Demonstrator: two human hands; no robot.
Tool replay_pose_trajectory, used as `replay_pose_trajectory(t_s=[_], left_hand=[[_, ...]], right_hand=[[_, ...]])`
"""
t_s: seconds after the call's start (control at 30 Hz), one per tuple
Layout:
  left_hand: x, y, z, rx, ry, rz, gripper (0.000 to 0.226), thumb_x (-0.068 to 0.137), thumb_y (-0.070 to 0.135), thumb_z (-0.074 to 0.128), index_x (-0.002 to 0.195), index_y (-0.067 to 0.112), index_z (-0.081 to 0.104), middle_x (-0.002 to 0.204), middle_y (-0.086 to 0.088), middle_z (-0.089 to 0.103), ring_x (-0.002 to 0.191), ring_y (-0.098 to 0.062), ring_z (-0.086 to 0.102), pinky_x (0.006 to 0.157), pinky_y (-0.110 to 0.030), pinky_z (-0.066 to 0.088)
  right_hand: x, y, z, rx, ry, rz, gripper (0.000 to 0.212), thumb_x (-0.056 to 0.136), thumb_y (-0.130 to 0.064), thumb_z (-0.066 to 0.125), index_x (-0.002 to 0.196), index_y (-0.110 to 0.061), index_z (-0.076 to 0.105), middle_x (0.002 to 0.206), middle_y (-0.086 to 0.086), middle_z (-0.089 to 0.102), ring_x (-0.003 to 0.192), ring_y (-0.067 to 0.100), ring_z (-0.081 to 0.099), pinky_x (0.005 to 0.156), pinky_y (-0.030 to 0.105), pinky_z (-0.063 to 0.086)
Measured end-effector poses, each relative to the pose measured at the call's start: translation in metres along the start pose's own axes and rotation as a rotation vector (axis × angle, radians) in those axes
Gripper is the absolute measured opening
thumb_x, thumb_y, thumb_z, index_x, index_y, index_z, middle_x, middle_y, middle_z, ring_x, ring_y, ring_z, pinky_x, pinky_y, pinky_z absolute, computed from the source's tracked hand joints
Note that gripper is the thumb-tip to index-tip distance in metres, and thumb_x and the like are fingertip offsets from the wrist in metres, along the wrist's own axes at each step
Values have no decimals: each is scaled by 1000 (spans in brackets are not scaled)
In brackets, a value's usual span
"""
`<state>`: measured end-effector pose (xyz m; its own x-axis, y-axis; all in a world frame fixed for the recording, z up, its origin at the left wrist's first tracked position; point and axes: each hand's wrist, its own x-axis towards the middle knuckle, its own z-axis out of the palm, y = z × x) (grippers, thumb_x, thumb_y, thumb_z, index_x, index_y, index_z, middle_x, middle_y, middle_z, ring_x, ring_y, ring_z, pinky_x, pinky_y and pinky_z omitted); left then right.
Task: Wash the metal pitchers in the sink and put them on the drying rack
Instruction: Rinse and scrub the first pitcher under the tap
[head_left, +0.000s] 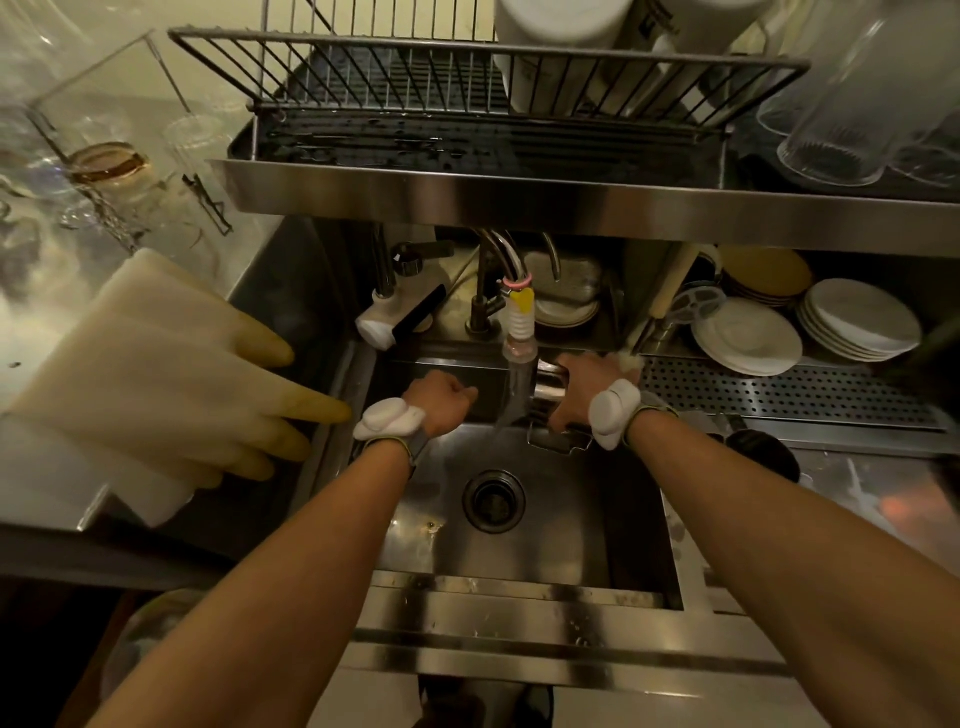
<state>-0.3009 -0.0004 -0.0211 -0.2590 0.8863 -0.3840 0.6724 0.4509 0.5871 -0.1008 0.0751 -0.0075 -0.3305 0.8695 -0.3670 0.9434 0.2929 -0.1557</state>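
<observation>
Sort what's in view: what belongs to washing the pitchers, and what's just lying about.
In the job: metal pitcher, gripped by the right hand under the tap; left hand; sink; drying rack.

Lying about: rubber gloves; stacked plates; glasses.

Both forearms bare, stretched forward, roughly parallel. Left hand (441, 402) back up, fingers curled into a fist. Right hand (579, 387) further forward, fingers wrapped round the pitcher (548, 388). White padded band on each wrist, left (387, 423) and right (615, 413).
</observation>
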Motion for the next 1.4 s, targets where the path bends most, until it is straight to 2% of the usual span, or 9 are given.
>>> replay_pose_trajectory(t_s=[0.33,0.4,0.47,0.53,0.67,0.87,1.07,1.2,1.4], left_hand=[[-2,1,-4,-18,-2,-8,31,86,46,55,94,20,70,107,-10,68,104,-30,61,83,-29,44],[-3,-1,-4,-15,-12,-13,31,86,46,55,95,21,70,109,-9,68,105,-30,61,82,-28,43],[-4,-3,-2,-16,-21,-20,29,86,47,55,93,23,69,107,-8,68,103,-29,62,81,-28,43],[-3,-7,0,-10,-30,-34,24,86,47,55,85,24,65,98,-6,68,99,-28,63,78,-27,44],[-2,-10,5,5,-30,-47,24,87,46,55,81,24,62,86,-3,63,97,-28,63,76,-27,44],[1,-10,9,35,-10,-39,29,91,40,50,92,17,67,99,-12,68,97,-32,63,81,-34,48],[6,-5,11,91,17,-54,31,94,34,46,103,12,67,110,-15,67,104,-34,61,87,-36,47],[12,-2,10,117,20,-63,34,95,33,44,110,9,64,119,-17,63,112,-36,57,92,-37,44],[16,3,12,8,1,-27,44,99,37,35,99,5,65,109,-21,65,106,-37,59,91,-38,44]], right_hand=[[5,-7,-11,-119,-4,83,91,53,-44,83,133,-34,41,134,10,43,126,39,33,104,55,29],[4,-4,-7,-27,20,44,83,54,-42,83,127,-26,47,128,7,50,120,36,44,100,49,36],[2,-1,2,159,45,-3,70,54,-37,84,112,-17,50,116,8,59,101,28,56,85,36,47],[0,-1,16,382,50,28,70,52,-33,87,108,-15,48,109,6,60,94,24,58,75,30,46],[3,-9,37,647,101,45,77,52,-26,89,115,-13,46,115,7,60,106,27,57,77,28,41],[9,-14,58,861,98,10,91,50,-20,89,128,-16,41,125,6,57,114,25,53,86,26,39],[12,-16,66,968,85,-12,90,50,-20,90,125,-18,42,122,0,56,114,21,52,89,26,39],[11,-2,69,1026,91,-8,92,48,-17,90,127,-16,42,127,2,56,118,21,51,99,31,40],[11,-10,69,1126,-18,33,88,52,-11,89,125,-15,41,119,-1,55,115,20,52,90,27,41]])
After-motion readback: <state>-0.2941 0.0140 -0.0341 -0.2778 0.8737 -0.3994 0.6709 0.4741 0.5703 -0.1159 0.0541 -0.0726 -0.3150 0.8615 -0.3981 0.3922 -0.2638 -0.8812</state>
